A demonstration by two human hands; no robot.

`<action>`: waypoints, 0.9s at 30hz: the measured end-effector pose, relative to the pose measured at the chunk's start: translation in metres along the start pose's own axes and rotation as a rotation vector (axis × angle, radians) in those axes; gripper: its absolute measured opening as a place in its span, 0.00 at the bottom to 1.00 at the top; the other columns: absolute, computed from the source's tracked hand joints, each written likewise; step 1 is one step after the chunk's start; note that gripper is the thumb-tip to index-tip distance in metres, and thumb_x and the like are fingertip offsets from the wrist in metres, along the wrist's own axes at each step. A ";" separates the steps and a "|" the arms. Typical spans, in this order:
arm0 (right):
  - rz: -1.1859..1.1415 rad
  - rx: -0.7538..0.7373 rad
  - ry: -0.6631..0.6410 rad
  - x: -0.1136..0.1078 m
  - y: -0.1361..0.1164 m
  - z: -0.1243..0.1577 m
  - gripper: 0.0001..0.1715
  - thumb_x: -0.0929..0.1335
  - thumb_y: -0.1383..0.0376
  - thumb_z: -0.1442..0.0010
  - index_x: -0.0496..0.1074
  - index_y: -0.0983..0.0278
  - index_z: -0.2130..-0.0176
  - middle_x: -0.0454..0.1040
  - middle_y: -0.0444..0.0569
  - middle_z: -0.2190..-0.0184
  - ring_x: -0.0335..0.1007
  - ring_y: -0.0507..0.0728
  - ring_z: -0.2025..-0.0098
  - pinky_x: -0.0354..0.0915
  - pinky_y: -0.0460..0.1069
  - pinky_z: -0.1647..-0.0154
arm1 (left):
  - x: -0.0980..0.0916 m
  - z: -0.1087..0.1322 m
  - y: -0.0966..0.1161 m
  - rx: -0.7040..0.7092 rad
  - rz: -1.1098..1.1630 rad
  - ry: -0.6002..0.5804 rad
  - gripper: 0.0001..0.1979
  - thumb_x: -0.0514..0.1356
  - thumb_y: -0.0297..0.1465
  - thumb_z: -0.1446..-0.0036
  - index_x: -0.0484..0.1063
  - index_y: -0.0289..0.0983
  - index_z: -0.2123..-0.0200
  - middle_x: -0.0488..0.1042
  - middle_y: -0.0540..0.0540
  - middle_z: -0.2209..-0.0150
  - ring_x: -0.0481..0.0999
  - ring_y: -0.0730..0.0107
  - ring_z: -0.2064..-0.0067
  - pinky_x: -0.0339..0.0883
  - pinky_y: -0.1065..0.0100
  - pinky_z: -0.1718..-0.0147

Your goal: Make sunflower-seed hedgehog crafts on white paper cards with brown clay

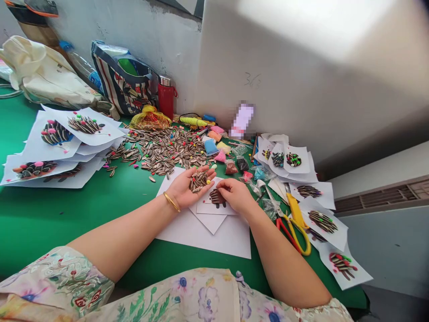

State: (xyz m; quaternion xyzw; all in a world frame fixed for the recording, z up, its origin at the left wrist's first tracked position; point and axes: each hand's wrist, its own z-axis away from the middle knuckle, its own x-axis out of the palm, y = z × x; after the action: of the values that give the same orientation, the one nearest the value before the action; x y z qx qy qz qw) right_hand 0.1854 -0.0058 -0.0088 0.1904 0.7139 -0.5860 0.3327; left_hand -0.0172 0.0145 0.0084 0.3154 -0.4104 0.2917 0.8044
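Observation:
A small heap of striped sunflower seeds (198, 180) lies in my left hand (186, 188), palm up and slightly cupped, with a few coloured bits among them. My right hand (236, 197) is closed in a pinch over a brown hedgehog figure (217, 197), its fingertips touching the upper right part. Whatever is between those fingertips is hidden. The hedgehog is on a small white card (204, 208), its snout to the left with a red dot by it. Beneath the card are more white sheets (231, 241).
Loose sunflower seeds (167, 150) are spread behind my hands. Coloured clay packets (231, 167), scissors (303, 241) and a yellow cutter (295, 208) lie to the right. Finished-looking hedgehog cards are stacked left (67, 156) and right (328, 223). A red flask (166, 98) stands by the wall.

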 end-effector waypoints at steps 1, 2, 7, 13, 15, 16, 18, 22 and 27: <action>0.009 -0.007 -0.009 0.000 0.000 0.000 0.10 0.65 0.69 0.42 0.76 0.60 0.66 0.78 0.43 0.69 0.73 0.53 0.71 0.65 0.47 0.70 | 0.000 0.000 0.000 -0.001 -0.002 0.002 0.17 0.48 0.34 0.31 0.71 0.35 0.48 0.78 0.36 0.52 0.78 0.59 0.48 0.75 0.56 0.51; 0.015 -0.012 -0.019 0.000 -0.001 0.000 0.10 0.65 0.70 0.42 0.76 0.60 0.66 0.78 0.43 0.69 0.72 0.52 0.71 0.65 0.46 0.70 | 0.000 0.000 0.000 -0.002 -0.004 0.002 0.17 0.48 0.34 0.31 0.72 0.35 0.49 0.78 0.36 0.51 0.78 0.58 0.47 0.75 0.56 0.51; 0.043 -0.055 -0.063 0.000 -0.001 0.000 0.11 0.64 0.70 0.41 0.76 0.60 0.67 0.77 0.42 0.70 0.70 0.51 0.72 0.62 0.46 0.71 | 0.000 0.001 0.000 -0.008 -0.009 -0.005 0.16 0.48 0.34 0.31 0.72 0.35 0.51 0.77 0.35 0.50 0.77 0.58 0.47 0.76 0.56 0.52; 0.102 -0.064 -0.063 0.002 -0.001 -0.001 0.11 0.65 0.70 0.40 0.76 0.60 0.66 0.75 0.43 0.69 0.69 0.52 0.70 0.61 0.46 0.69 | -0.001 0.001 -0.001 -0.004 -0.008 -0.015 0.16 0.48 0.33 0.31 0.73 0.34 0.52 0.76 0.35 0.48 0.77 0.57 0.46 0.75 0.55 0.51; 0.140 -0.076 -0.070 0.002 -0.001 -0.002 0.11 0.65 0.71 0.40 0.76 0.60 0.66 0.75 0.43 0.68 0.69 0.53 0.66 0.62 0.47 0.66 | -0.001 0.001 0.000 -0.005 -0.010 -0.018 0.16 0.48 0.34 0.31 0.73 0.34 0.52 0.76 0.35 0.48 0.77 0.57 0.46 0.75 0.55 0.50; 0.160 -0.083 -0.079 0.002 -0.001 -0.003 0.11 0.65 0.71 0.40 0.76 0.60 0.66 0.75 0.44 0.67 0.69 0.53 0.65 0.62 0.47 0.65 | -0.001 0.001 0.000 -0.006 -0.011 -0.018 0.16 0.48 0.34 0.31 0.73 0.33 0.52 0.76 0.35 0.48 0.77 0.57 0.46 0.75 0.55 0.50; 0.193 -0.096 -0.102 0.001 -0.001 -0.004 0.11 0.65 0.71 0.39 0.77 0.60 0.66 0.74 0.45 0.67 0.68 0.54 0.63 0.61 0.47 0.63 | -0.001 0.001 0.000 -0.004 -0.013 -0.013 0.16 0.48 0.34 0.31 0.73 0.34 0.52 0.76 0.35 0.48 0.77 0.57 0.46 0.75 0.55 0.50; 0.235 -0.111 -0.145 -0.001 -0.003 -0.006 0.12 0.65 0.71 0.37 0.77 0.61 0.66 0.72 0.46 0.68 0.67 0.53 0.63 0.60 0.46 0.62 | -0.001 0.000 0.000 -0.010 -0.013 -0.003 0.16 0.48 0.34 0.31 0.73 0.35 0.52 0.77 0.36 0.50 0.78 0.58 0.47 0.75 0.55 0.50; 0.275 -0.115 -0.157 -0.001 -0.005 -0.006 0.13 0.64 0.71 0.36 0.77 0.61 0.67 0.70 0.46 0.69 0.65 0.53 0.65 0.58 0.46 0.64 | -0.001 -0.001 0.000 -0.012 -0.013 -0.001 0.17 0.48 0.35 0.31 0.73 0.35 0.51 0.78 0.36 0.51 0.78 0.58 0.47 0.75 0.55 0.51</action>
State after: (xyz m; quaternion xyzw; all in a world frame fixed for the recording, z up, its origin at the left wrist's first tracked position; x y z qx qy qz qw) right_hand 0.1809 -0.0008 -0.0036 0.2208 0.6851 -0.5062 0.4750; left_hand -0.0175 0.0145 0.0068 0.3132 -0.4104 0.2840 0.8080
